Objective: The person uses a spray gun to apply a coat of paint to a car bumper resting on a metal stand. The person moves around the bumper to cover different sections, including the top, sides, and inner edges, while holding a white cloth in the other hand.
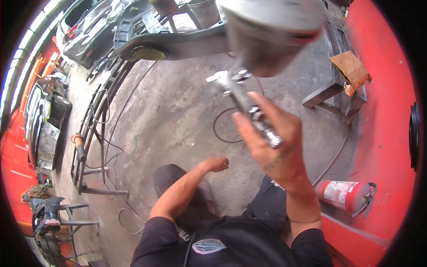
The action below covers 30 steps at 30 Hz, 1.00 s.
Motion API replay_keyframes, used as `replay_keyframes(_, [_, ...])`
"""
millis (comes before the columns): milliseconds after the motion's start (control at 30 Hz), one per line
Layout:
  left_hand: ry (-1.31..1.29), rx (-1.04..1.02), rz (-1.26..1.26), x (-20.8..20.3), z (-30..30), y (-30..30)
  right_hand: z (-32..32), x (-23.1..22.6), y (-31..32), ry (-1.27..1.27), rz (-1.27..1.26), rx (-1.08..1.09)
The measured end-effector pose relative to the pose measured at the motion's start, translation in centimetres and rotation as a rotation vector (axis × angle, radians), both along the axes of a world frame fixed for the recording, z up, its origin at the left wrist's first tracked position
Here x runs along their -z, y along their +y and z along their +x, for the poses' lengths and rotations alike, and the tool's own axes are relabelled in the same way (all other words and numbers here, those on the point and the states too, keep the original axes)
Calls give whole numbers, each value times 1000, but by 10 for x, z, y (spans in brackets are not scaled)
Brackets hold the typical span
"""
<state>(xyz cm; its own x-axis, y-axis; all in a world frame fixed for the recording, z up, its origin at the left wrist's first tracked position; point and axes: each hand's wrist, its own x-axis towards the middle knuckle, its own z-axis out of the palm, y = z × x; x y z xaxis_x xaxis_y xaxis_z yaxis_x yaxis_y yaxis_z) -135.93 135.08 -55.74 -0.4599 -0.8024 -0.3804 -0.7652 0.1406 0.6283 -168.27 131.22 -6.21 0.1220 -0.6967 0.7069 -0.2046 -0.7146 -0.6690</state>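
Observation:
My right hand [282,138] is raised in front of me, its fingers wrapped round a silver spray gun [249,104]. A large grey cup [273,38] sits on top of the gun, blurred and cut off by the upper edge. Behind the cup, a dark grey car bumper [187,44] with a round opening lies across a stand; the cup hides its right part. Near my left knee, my left hand [217,163] is closed in a loose fist. Whether it holds anything small is hidden by the fingers.
A red fire extinguisher [340,195] lies to my right against the red wall [378,111]. Cardboard [349,71] rests on a metal stand. Hoses [122,104] trail over the concrete floor. At left are a metal frame [86,178], an orange-handled tool [79,144] and car parts [46,129].

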Motion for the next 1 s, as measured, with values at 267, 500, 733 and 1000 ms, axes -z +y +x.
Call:
replay_keyframes(267, [-243,189,33,-118,-93,-18,-43,27,-12,109,19,234])
replay_keyframes(500, [-139,151,134,-140,-132,42,-92,40,-1,-119,302,548])
replay_keyframes(733, [-77,155,171,-103,-143,55,-20,41,-13,115,-42,301])
replay_keyframes(1000, [-15,129,-114,-39,-130,25,57,18,-20,51,-65,-108])
